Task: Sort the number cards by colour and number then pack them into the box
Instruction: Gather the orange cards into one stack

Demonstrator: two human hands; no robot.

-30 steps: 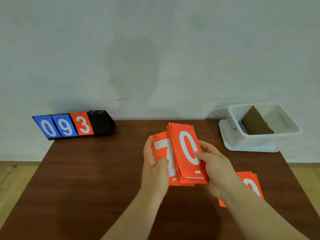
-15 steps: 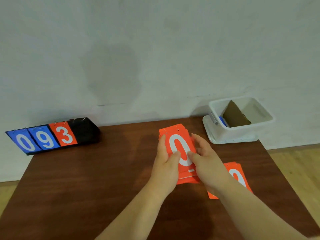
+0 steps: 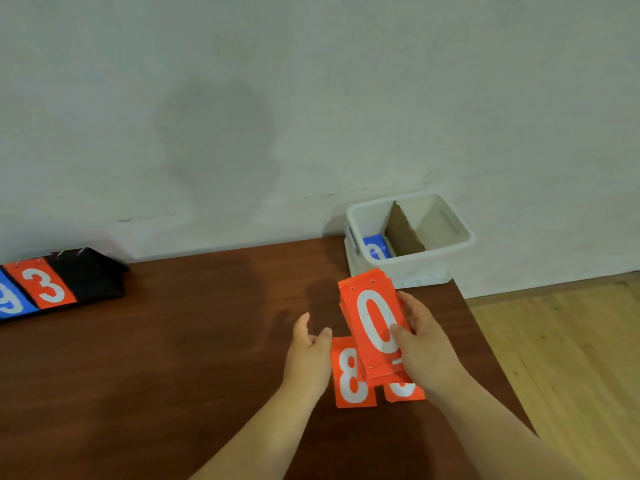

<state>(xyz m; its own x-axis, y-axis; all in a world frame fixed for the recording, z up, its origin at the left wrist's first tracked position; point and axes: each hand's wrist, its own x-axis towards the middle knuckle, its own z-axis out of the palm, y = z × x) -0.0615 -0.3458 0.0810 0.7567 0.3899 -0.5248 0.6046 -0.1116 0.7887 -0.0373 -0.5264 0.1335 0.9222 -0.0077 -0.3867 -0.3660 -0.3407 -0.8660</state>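
The step in hand looks like the packing of the orange set. The right hand (image 3: 427, 348) has its grip closed on a stack of orange number cards (image 3: 375, 323), thumb across the face and fingers behind. A white 0 is on top, and the stack is tilted and lifted clear of the table (image 3: 173, 341). The left hand (image 3: 308, 355) holds nothing: its grip is open, fingers loosely curved, just beside an orange 8 card (image 3: 349, 375) that lies flat on the table. Another orange card (image 3: 403, 393) lies partly under the held stack, and its number cannot be read.

The white plastic box (image 3: 415, 266) stands at the table's far right corner, near the stack. A brown cardboard divider (image 3: 403, 233) splits it in two, and a blue card (image 3: 375, 249) already sits in the left compartment. The right compartment shows no cards, so the orange ones probably belong there.

The next move likely calls for gathering the two loose cards into order. The squared stack then has to be carried over the rim and lowered on the correct side of the divider.

The table is dark reddish-brown wood. At its far left stands a black flip scoreboard (image 3: 90, 275) showing an orange 3 (image 3: 43, 285) and a blue 9 (image 3: 10, 301). Behind is a pale, stained wall (image 3: 311, 98), and light wooden floor (image 3: 571, 358) shows to the right.
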